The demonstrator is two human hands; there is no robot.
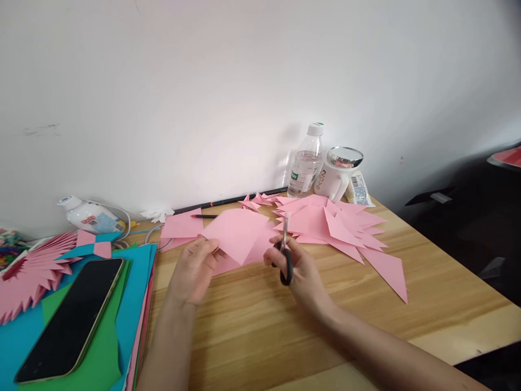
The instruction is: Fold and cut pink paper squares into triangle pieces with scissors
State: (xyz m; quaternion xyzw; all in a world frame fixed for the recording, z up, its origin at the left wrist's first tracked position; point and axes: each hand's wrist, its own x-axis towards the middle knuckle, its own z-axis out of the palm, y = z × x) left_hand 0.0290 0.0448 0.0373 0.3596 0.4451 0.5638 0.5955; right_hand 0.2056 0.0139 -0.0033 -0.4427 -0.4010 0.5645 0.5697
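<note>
My left hand (198, 266) pinches a pink sheet of paper (240, 231) by its left corner and holds it above the table. Black-handled scissors (286, 266) are in my right hand (303, 271), their blades pointing up and away from me, to the right of the sheet and apart from it. Under the held sheet lies more pink paper, partly covered. To the right is a pile of pink cut and folded pieces (329, 220) with pointed ends. A black pencil with a red tip (203, 216) rests on another pink sheet (179, 231) behind my left hand.
Along the wall stand a water bottle (305, 163), a white mug (331, 179) and a small packet (358, 189). At left, a phone (71, 320) lies on blue and green paper (138, 304), near a pleated pink paper piece (36, 271) and a white bottle (91, 215).
</note>
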